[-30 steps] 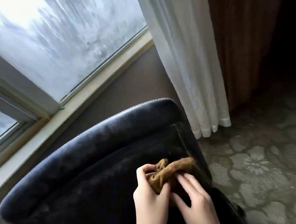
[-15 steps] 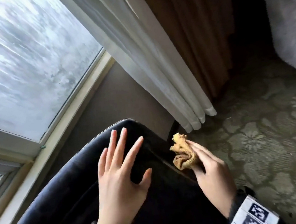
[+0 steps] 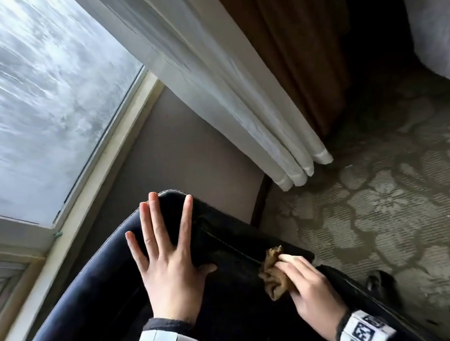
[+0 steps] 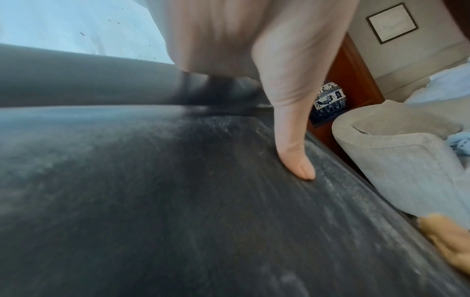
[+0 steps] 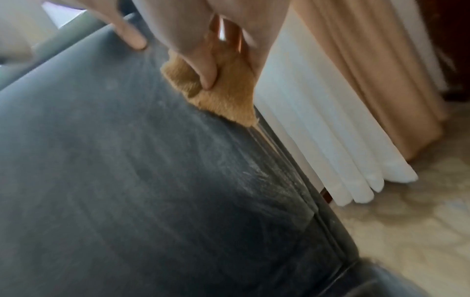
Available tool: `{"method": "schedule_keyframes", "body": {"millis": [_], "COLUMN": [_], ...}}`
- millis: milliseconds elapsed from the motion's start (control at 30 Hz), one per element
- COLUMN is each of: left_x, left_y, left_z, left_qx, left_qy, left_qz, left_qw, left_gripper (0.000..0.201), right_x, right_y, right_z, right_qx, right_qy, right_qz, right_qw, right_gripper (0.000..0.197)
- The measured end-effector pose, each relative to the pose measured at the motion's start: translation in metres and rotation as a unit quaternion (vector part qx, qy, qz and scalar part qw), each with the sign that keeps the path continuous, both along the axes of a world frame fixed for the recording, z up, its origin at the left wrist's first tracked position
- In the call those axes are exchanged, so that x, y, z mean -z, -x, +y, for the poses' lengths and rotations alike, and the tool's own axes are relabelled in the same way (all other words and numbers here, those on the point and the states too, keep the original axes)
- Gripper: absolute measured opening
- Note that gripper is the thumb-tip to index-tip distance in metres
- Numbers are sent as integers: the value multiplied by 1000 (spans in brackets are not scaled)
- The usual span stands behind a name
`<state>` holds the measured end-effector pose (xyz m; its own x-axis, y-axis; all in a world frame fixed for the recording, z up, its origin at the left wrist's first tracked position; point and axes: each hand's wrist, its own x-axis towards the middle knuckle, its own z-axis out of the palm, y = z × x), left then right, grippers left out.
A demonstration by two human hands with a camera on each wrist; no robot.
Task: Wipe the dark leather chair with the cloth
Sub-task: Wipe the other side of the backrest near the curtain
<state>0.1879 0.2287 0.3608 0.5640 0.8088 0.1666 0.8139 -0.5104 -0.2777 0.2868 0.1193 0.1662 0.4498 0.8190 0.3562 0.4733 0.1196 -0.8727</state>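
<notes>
The dark leather chair fills the lower left of the head view, its dusty back close under both wrist cameras. My left hand lies flat on the chair's back with its fingers spread and straight, the thumb pressing the leather. My right hand grips a bunched tan cloth and holds it against the chair's right edge seam. In the right wrist view the cloth sits pinched under my thumb and fingers, touching the leather.
A white sheer curtain and a brown drape hang just right of the chair. The window and its sill run along the left. Patterned carpet covers the floor on the right. A grey armchair stands nearby.
The left hand let go of the cloth and moved up to lie flat on the chair back. The right hand carried the cloth away, then brought it down onto the chair's right edge.
</notes>
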Motion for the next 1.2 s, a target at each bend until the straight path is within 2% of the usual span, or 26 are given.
{"method": "schedule_keyframes", "body": {"millis": [67,133,233,300,367,467,533,567,667,733,800,867,933,1033,1067,1100,1167,1200], "left_x": [0,1,4,6,6,7,8,9,12,14,14,14,15,20,22,27,45,53], "left_y": [4,8,13,17,22,31,36,37,39,39,41,44,46,49,50,52,60,64], "left_z": [2,4,7,8,10,14,15,16,16,17,18,19,19,17,17,15,5,0], "left_qx": [-8,-9,-14,-21,-29,-34,-32,-30,-29,-31,-34,-32,-29,-30,-27,-25,-19,-21], "left_qy": [5,4,-4,-6,-8,-10,-16,-19,-27,-31,-33,-35,-40,-62,-72,-81,-104,-116], "left_qz": [-3,-9,-16,-18,-21,-21,-24,-25,-26,-27,-24,-24,-28,-22,-20,-17,-13,-13], "left_qw": [1000,1000,1000,1000,999,999,999,999,999,999,999,999,998,997,997,996,994,993], "left_gripper": [138,139,136,135,136,137,138,137,135,133,131,131,131,127,123,115,89,76], "right_x": [-8,-32,-59,-49,-25,19,33,31,0,-27,-30,-8,24,55,57,52,28,11], "right_y": [-2,4,23,31,28,13,-2,-9,-14,-1,14,19,7,-23,-29,-30,-16,0], "right_z": [3,17,46,57,55,35,28,30,53,69,74,67,58,40,36,33,29,29], "right_qx": [36,57,15,3,-3,-43,-66,-61,-6,-44,-71,-62,-77,-147,-129,-88,31,64], "right_qy": [-17,-58,-105,-95,-53,77,145,145,33,-33,-47,-5,81,259,267,239,133,74], "right_qz": [48,65,58,44,52,81,111,122,127,125,123,125,120,142,144,139,115,89], "right_qw": [998,995,993,994,997,993,981,980,991,991,989,990,986,944,944,957,984,991], "right_gripper": [44,36,40,43,40,39,40,39,47,45,41,43,45,40,42,46,53,55]}}
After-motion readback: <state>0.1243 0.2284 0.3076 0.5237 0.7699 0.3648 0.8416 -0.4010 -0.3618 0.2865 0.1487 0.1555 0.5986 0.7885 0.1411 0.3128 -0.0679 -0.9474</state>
